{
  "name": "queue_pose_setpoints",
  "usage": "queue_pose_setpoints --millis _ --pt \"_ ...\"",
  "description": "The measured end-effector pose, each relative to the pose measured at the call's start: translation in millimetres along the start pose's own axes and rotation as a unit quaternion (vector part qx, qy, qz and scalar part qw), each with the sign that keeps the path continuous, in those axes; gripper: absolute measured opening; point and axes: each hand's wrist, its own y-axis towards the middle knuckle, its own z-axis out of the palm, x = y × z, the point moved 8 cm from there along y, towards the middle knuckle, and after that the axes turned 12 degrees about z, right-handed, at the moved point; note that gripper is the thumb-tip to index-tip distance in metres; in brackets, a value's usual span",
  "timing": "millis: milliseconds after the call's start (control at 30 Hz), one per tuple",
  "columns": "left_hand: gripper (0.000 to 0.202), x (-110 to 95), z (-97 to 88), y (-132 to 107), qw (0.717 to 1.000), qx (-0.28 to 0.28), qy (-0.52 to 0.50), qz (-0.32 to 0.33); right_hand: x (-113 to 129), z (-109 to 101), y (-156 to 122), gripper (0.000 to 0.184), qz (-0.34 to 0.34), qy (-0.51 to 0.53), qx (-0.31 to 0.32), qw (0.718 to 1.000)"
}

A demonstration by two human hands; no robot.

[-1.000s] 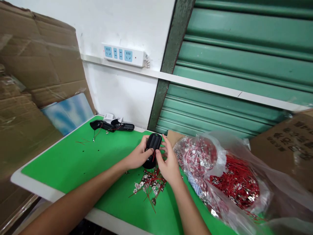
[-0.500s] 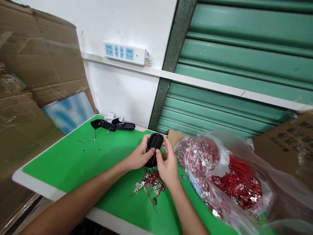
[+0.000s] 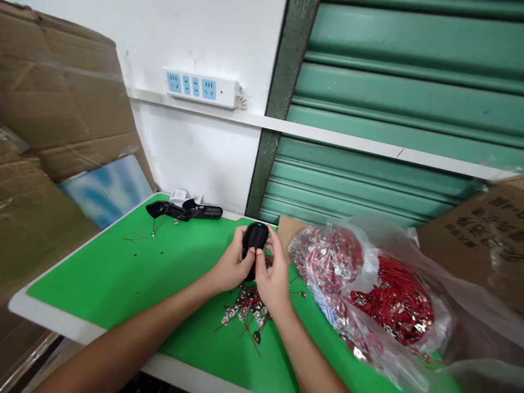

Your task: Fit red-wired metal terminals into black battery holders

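Observation:
Both hands grip a black plastic housing (image 3: 256,236) with an elongated hollow, held upright above the table. My left hand (image 3: 234,265) closes on its left side, thumb on the front. My right hand (image 3: 273,275) is closed on the right side, its thumb pressing low beside a short red wire (image 3: 256,268). The lower part of the housing is partly hidden by the thumbs. Just below the hands lies a loose pile of metal contacts with red wires (image 3: 246,310).
Black plastic parts with wires (image 3: 184,210) lie at the back left of the green table (image 3: 102,273). Clear bags of red-wired contacts (image 3: 403,305) stand on the right. Cardboard (image 3: 61,82) rises at left, and a power strip (image 3: 200,87) hangs on the wall.
The view has shifted slightly, moving everything a little left. My right thumb has moved closer to the left thumb, over the red wire. Both hands still hold the housing.

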Motion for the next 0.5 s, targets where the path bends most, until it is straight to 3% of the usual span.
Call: queue_pose_setpoints --millis 133,333,500 --pt "0.047 3 -4.3 2 1.000 -0.010 -0.008 -0.007 3 -3 4 0.055 0.015 0.028 0.017 0.999" --pt "0.054 26 -7.2 7 0.986 -0.006 -0.131 -0.105 4 -13 13 0.049 0.046 0.102 0.069 0.991" --pt "0.064 27 -5.3 5 0.986 0.013 -0.119 -0.113 -3 -13 15 0.052 0.070 0.115 0.067 0.989"
